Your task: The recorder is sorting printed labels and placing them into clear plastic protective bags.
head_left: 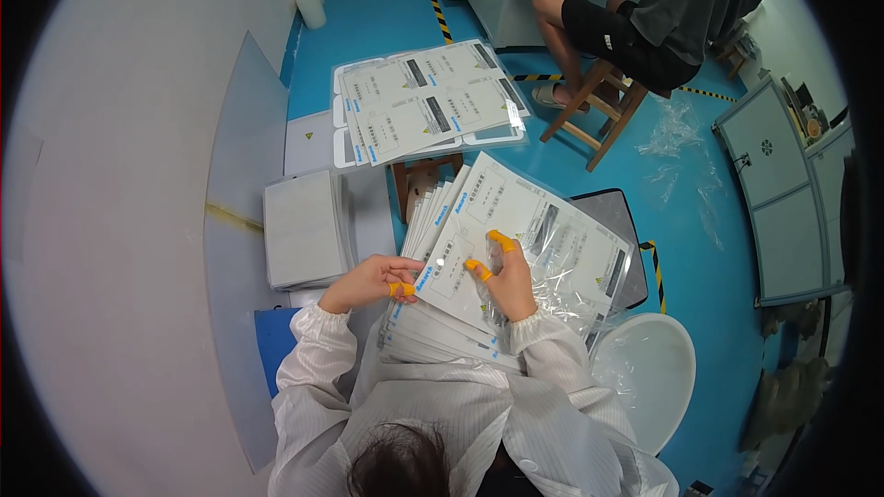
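A white printed sheet (479,212) with blue and black print lies askew on top of a fanned stack of similar sheets (442,336) in front of me. At its left corner my left hand (368,283) pinches the edge, an orange finger cot on one digit. My right hand (509,281) rests over the sheet's middle, its two orange-capped digits spread apart. Beside that hand, clear plastic film (562,290) lies crumpled over the sheet's right part; whether the hidden fingers hold some of it, I cannot tell.
More printed sheets (414,97) lie on a stool ahead. A pile of white sheets (304,235) stands at the left, beside an upright panel (241,276). A white tub (658,359) and a dark-rimmed seat (612,212) are at the right. A person (635,28) sits on a wooden stool (599,115).
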Available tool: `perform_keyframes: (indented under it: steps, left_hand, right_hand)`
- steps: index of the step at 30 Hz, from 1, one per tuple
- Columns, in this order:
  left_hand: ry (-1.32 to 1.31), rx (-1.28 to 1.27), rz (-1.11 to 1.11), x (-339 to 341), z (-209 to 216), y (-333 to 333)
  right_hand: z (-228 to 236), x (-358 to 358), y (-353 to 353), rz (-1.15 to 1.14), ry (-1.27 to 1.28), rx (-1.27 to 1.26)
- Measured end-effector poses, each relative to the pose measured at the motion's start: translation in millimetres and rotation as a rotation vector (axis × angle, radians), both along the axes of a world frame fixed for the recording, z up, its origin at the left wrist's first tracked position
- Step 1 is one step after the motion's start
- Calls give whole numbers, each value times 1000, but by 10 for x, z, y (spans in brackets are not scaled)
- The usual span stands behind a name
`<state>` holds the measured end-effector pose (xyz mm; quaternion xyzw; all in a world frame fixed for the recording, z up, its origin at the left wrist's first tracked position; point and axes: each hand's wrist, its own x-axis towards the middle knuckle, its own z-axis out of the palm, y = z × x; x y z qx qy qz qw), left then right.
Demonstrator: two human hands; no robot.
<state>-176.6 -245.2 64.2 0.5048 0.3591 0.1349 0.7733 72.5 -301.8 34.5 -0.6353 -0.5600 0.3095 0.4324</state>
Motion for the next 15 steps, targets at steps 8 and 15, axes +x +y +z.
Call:
perform_keyframes:
  steps: [8,15]
  left_hand:
    - [16,32,-48,1,-22,78]
    - [75,31,223,460,-97,401]
  right_hand:
    - [-181,139,-33,187,-7,-49]
    - [-79,14,-22,73,-179,-166]
